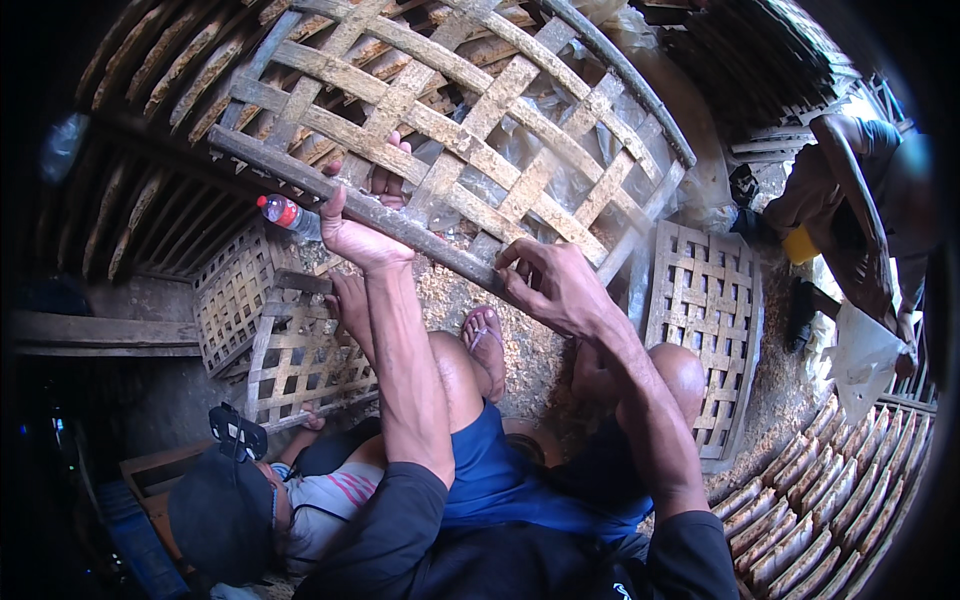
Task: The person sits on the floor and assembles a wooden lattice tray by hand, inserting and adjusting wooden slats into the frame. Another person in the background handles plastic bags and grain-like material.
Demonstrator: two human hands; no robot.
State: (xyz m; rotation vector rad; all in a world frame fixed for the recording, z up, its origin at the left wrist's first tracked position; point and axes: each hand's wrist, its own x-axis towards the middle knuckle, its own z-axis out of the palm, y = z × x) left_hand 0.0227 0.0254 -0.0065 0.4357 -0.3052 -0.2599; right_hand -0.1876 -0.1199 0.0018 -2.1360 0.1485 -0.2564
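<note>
Your left hand (365,238) gripped the near rail (432,244) of the lattice rack (468,148), raised before your knees (676,375), while your right hand (562,285) curled against that rail, whether clasping it unclear.

I record a rough workshop: lattice frame (465,145) before me, rows of slats (815,500) edging the floor (545,390), pale debris (525,335) strewn about

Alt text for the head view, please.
A person's left hand grips and right hand touches the edge bar of a woven lattice panel. Another panel is at right; a co-worker in a dark cap is at lower left.
</note>
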